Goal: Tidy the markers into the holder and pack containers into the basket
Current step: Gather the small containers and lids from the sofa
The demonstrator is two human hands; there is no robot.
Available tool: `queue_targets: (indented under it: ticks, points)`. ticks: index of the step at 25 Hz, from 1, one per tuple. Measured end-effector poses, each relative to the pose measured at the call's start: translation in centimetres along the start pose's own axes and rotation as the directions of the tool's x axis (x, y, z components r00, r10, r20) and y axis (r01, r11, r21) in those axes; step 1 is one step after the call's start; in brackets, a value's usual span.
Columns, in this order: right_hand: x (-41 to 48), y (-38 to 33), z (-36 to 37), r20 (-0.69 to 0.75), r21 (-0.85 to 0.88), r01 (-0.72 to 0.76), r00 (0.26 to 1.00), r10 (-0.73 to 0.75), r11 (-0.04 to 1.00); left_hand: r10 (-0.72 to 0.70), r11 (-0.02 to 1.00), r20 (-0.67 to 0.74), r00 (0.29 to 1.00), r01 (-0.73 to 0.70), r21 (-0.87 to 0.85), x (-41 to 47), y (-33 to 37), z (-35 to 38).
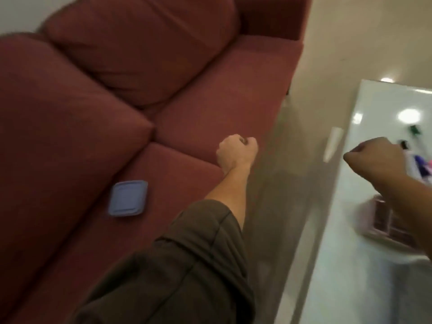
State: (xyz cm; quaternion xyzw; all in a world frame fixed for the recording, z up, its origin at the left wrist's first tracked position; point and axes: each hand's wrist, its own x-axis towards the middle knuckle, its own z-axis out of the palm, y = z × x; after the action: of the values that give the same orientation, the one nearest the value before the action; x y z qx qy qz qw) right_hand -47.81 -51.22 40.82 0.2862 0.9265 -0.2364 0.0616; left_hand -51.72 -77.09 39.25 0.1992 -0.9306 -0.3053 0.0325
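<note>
Red sofa [210, 101] fills the left, a white surface [350, 253] the right. Nearest, a flat blue container [128, 198] lies on the sofa's front seat cushion. Beyond it the left hand [236, 150] hangs over the seat's edge, fingers clenched. Over the surface the right hand [374, 160] is clenched too, with a blurred basket [385, 220] beneath its forearm and blurred markers [420, 167] beyond.

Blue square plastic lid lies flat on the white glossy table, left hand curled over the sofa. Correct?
Not quite. The blue square plastic lid lies flat on the seat of the dark red fabric sofa, not on the white glossy table; the head view shows it. The left hand is indeed curled over the sofa.
</note>
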Motion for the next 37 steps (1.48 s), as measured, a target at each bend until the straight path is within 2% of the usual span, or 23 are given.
queue_targets:
  ticks: [2,4,8,11,15,18,20,23,28,32,37]
  points:
    - [-1.5,-7.3,4.5,0.082,0.06,0.139,0.986,-0.144,0.988,-0.116,0.993,-0.144,0.983,0.12,0.016,3.4,-6.8,-5.6]
    - [-4.2,-14.3,9.4,0.186,0.13,0.261,0.941,-0.282,0.957,-0.225,0.97,-0.236,0.945,0.24,0.037,5.6,-13.7,-10.2]
    - [-11.0,-25.2,19.9,0.395,0.212,0.302,0.843,-0.364,0.929,-0.409,0.895,-0.301,0.861,0.444,0.054,8.6,-26.0,-15.8]
    - [-14.9,-29.8,26.7,0.52,0.254,0.234,0.785,-0.337,0.938,-0.476,0.857,-0.271,0.837,0.51,0.072,10.0,-32.2,-16.3]
    - [-18.0,-32.8,33.3,0.631,0.222,0.065,0.751,-0.194,0.973,-0.576,0.797,-0.198,0.793,0.599,0.08,10.9,-37.3,-15.5]
    - [-18.8,-34.0,35.4,0.665,0.291,-0.099,0.736,-0.127,0.952,-0.563,0.809,-0.165,0.81,0.581,0.089,10.9,-38.5,-15.4]
    - [-19.2,-34.7,35.5,0.672,0.326,-0.129,0.728,-0.133,0.937,-0.504,0.847,-0.152,0.85,0.521,0.109,10.7,-38.1,-15.4]
    - [-18.4,-34.4,34.7,0.647,0.316,-0.057,0.743,-0.171,0.947,-0.422,0.881,-0.188,0.887,0.45,0.144,11.1,-36.0,-14.9]
    - [-12.0,-30.1,27.3,0.474,0.345,0.009,0.861,-0.183,0.939,-0.17,0.974,-0.135,0.976,0.187,0.131,12.0,-26.9,-11.5]
    - [-4.3,-21.0,17.9,0.294,0.376,-0.038,0.952,-0.08,0.926,0.101,0.994,-0.027,0.995,-0.099,0.049,10.0,-14.5,-5.3]
    - [1.0,-7.7,7.4,0.114,0.44,-0.12,0.99,0.078,0.89,0.294,0.955,0.086,0.952,-0.289,-0.06,3.6,-0.2,2.4]
